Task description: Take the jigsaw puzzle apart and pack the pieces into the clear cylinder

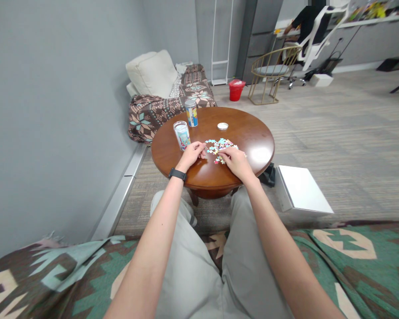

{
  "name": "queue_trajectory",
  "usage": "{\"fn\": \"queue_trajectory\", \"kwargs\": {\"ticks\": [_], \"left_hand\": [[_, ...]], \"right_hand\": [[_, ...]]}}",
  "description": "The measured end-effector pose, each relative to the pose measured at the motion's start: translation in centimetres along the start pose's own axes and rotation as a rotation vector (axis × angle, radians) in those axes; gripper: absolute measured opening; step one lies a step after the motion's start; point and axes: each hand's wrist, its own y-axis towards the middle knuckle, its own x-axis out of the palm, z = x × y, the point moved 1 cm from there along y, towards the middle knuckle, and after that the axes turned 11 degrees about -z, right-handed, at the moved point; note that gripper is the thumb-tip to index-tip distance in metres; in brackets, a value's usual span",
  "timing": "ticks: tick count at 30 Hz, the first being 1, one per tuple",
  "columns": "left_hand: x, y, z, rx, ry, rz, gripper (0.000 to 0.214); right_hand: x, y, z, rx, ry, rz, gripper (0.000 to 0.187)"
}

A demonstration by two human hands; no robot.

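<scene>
A small heap of coloured puzzle pieces (219, 145) lies on a round brown wooden table (252, 133). My left hand (192, 155), with a black band on its wrist, rests at the heap's left edge, fingers curled down onto the pieces. At the heap's near right side lies my right hand (236, 161), its fingers bent and pinching among the pieces. What either hand holds is too small to make out. A clear printed cup (181, 135) stands just left of my left hand.
A second printed can (191, 112) and a white round lid (222, 126) sit farther back on the table. A white box (301, 189) lies on the floor to the right. Behind are a patterned couch with cushions (162, 95), a red bin (236, 90), a gold chair (272, 73) and a seated person (307, 22).
</scene>
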Motion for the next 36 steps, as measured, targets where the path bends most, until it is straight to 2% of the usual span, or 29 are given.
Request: {"fn": "queue_trajectory", "kwargs": {"ticks": [8, 13, 23, 27, 30, 32, 34, 36], "left_hand": [[-0.1, 0.0, -0.4, 0.024, 0.025, -0.016, 0.039], [-0.1, -0.1, -0.5, 0.015, 0.062, -0.008, 0.029], [0.1, -0.2, -0.4, -0.002, 0.035, -0.038, 0.029], [0.1, -0.3, -0.2, 0.013, 0.115, -0.022, 0.023], [0.1, -0.3, -0.2, 0.037, 0.246, 0.053, 0.024], [0.2, -0.5, 0.0, 0.016, 0.305, 0.078, 0.020], [0.4, -0.9, 0.6, 0.064, 0.400, 0.117, 0.012], [0.6, -1.5, 1.5, 0.156, 0.530, 0.256, 0.009]], "right_hand": [[-0.1, 0.1, 0.3, -0.021, 0.007, 0.035, 0.020], [0.0, 0.1, 0.3, -0.026, 0.004, 0.025, 0.025], [-0.4, -0.3, 0.7, 0.210, -0.046, 0.183, 0.025], [-0.2, -0.1, 0.7, 0.160, -0.005, 0.108, 0.023], [0.0, -0.2, 0.9, 0.163, -0.079, 0.077, 0.027], [0.1, -0.3, 1.0, 0.262, -0.180, 0.123, 0.033], [0.4, -0.3, 1.0, 0.392, -0.265, 0.150, 0.041], [0.7, -0.3, 0.8, 0.515, -0.332, 0.097, 0.055]]}}
